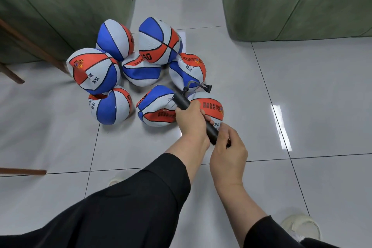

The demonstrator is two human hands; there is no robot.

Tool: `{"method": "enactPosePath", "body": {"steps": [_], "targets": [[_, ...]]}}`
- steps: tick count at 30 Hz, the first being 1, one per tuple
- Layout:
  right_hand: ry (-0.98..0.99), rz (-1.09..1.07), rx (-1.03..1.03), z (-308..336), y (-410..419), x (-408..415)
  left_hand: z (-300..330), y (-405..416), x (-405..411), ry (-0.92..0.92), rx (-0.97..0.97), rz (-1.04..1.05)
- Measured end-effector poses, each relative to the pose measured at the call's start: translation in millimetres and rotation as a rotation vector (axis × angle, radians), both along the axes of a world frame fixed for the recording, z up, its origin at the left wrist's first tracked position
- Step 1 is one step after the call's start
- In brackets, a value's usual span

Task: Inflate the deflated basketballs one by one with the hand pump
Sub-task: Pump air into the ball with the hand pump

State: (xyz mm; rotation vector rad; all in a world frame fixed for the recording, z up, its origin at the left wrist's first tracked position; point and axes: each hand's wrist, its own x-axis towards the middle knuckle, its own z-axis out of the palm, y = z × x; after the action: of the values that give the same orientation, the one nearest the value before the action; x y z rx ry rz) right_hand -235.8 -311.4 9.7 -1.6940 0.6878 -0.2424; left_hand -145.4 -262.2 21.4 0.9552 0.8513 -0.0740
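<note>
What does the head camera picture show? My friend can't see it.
Two hands hold a black pump: the left hand grips its barrel, the right hand pinches its near end. Beyond it, eight saggy red, white and blue basketballs lie on the floor.

I am seeing the right hand (228, 147) covering the near end of the pump (198, 120), so its handle is hiding from me. The left hand (190, 121) is blocking part of the nearest ball (211, 107). The two green sofas (66, 6) are running off the top edge, and the print on the balls is reading too small.
</note>
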Motion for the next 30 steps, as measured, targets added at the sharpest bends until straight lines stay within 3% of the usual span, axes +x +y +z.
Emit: {"method": "enactPosePath", "body": {"steps": [13,30], "targets": [[-0.031,0.071,-0.008,5,-4,-10,8,65,55,0.021,-0.038,-0.038],[0.043,0.122,-0.056,-4,1,-1,-14,10,-9,0.055,-0.079,0.087]]}}
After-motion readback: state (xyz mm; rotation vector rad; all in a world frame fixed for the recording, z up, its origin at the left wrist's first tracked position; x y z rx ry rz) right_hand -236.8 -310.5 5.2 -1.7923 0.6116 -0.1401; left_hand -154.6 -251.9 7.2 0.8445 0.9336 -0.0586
